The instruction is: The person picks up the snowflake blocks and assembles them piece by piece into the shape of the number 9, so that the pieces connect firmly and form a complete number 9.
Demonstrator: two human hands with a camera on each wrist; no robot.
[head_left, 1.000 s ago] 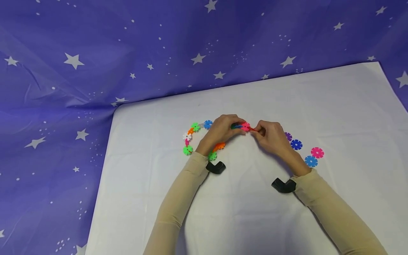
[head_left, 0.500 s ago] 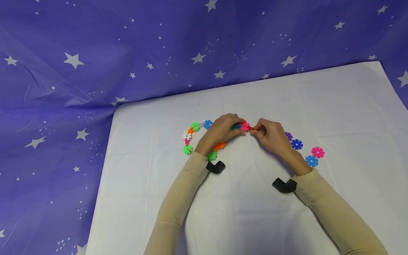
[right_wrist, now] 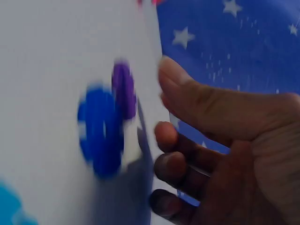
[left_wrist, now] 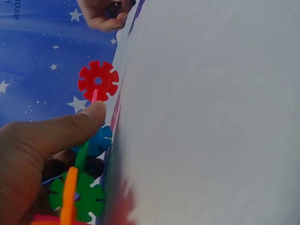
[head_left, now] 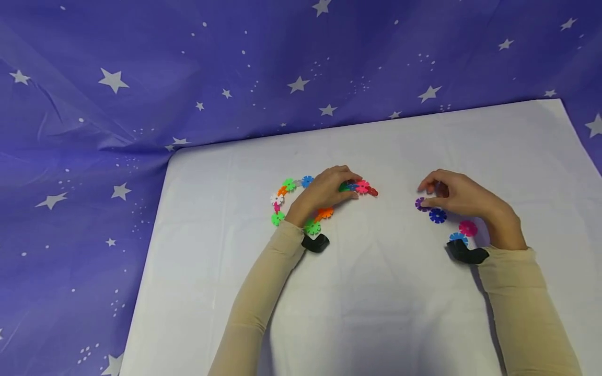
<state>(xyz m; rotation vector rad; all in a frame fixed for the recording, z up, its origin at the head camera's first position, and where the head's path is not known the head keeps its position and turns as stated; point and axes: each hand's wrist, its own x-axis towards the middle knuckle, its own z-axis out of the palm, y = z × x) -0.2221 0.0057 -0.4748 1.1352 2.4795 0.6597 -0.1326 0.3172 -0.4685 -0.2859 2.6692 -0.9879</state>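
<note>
My left hand (head_left: 324, 190) pinches a curved chain of interlocking plastic snowflake discs near its right end. A red disc (head_left: 372, 191) forms that end, slotted beside a pink disc (head_left: 362, 186). In the left wrist view the thumb presses by the pink edge, with a blue disc (left_wrist: 99, 141) and a green disc (left_wrist: 86, 199) below; the hand hides part of the chain. My right hand (head_left: 465, 194) hovers, thumb and fingers apart, over a loose purple disc (head_left: 419, 204). The right wrist view shows nothing between its fingers, and a dark blue disc (right_wrist: 101, 131) lies alongside the purple one.
A loose pink disc (head_left: 468, 228) and a light blue disc (head_left: 458, 238) lie nearer the right wrist. Dark wrist mounts (head_left: 465, 254) stick out from both sleeves. A white cloth (head_left: 367, 313) covers the table; a starry purple curtain (head_left: 254, 68) hangs behind its far edge.
My right hand has let go of the red disc, which stays on the chain's end, and has moved right to the purple disc. The left hand has barely moved.
</note>
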